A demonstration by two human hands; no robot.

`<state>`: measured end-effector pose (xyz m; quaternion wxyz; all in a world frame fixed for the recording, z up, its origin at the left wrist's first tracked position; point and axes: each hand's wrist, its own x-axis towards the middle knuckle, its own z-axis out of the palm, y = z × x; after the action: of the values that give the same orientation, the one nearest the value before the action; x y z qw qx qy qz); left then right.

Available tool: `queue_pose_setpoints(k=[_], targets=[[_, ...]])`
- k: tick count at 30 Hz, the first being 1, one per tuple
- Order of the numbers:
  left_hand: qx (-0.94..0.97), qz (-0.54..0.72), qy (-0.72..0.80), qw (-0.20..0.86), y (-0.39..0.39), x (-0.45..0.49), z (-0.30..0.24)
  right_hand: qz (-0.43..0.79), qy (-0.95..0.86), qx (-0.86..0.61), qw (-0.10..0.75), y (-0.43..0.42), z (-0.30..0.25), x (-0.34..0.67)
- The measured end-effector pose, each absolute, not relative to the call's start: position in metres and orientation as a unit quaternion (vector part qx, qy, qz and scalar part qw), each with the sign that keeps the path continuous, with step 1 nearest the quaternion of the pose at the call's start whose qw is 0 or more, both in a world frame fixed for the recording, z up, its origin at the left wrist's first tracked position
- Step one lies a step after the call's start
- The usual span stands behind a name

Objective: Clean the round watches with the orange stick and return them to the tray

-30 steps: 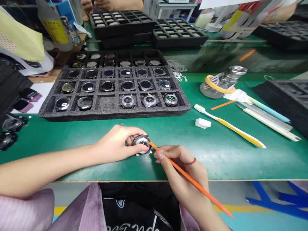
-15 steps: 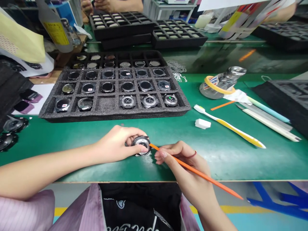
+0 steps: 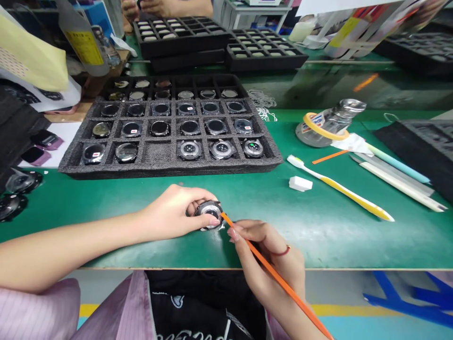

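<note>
My left hand (image 3: 187, 208) is closed around a round black watch case (image 3: 206, 208), back side up, just above the green table near its front edge. The thumb presses across the watch back. Pinched in my right hand (image 3: 269, 250) is a long orange plastic pry stick (image 3: 271, 269), its flat tip touching the right rim of the case. A bit of clear film sticks out under the watch. Beyond my hands lies a black foam tray (image 3: 170, 171) with several round watches in its compartments, some face up, some back up; one front compartment holds no watch.
To the right lie a yellow-white toothbrush (image 3: 339, 189), a white block (image 3: 300, 183), a glass bottle (image 3: 329, 125) with a yellow ring, and several slim tools. More watches (image 3: 21, 182) lie at left. Across the table, a person's hands (image 3: 159, 7) show behind stacked trays (image 3: 184, 47).
My right hand has turned the orange stick steeper, its rear end swinging down and toward me. The tip stays at the watch's rim. My left hand holds the watch nearly still.
</note>
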<state>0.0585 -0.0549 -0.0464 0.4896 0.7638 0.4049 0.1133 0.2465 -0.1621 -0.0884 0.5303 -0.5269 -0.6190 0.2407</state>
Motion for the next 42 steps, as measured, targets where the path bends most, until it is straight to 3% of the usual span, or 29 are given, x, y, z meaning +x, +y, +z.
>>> queue_pose_setpoints(k=[10, 28, 32, 36, 39, 42], targets=[[0.766, 0.13, 0.4, 0.485, -0.056, 0.059, -0.046, 0.372, -0.538, -0.541, 0.528, -0.152, -0.075, 0.248], [0.752, 0.104, 0.411, 0.504, -0.058, 0.056, -0.044, 0.382, -0.544, -0.502, 0.553, -0.15, -0.083, 0.242], [0.757, 0.11, 0.406, 0.501, -0.057, 0.054, -0.044, 0.23, -0.577, -0.557, 0.55, -0.14, -0.077, 0.286], [0.729, 0.103, 0.411, 0.537, -0.056, 0.054, -0.046, -0.03, -0.641, -0.646, 0.413, -0.113, -0.08, 0.356], [0.724, 0.107, 0.42, 0.536, -0.056, 0.055, -0.047, -0.051, -0.671, -0.647, 0.358, -0.098, -0.086, 0.379], [0.725, 0.111, 0.422, 0.532, -0.055, 0.055, -0.047, -0.024, -0.678, -0.629, 0.381, -0.105, -0.081, 0.354]])
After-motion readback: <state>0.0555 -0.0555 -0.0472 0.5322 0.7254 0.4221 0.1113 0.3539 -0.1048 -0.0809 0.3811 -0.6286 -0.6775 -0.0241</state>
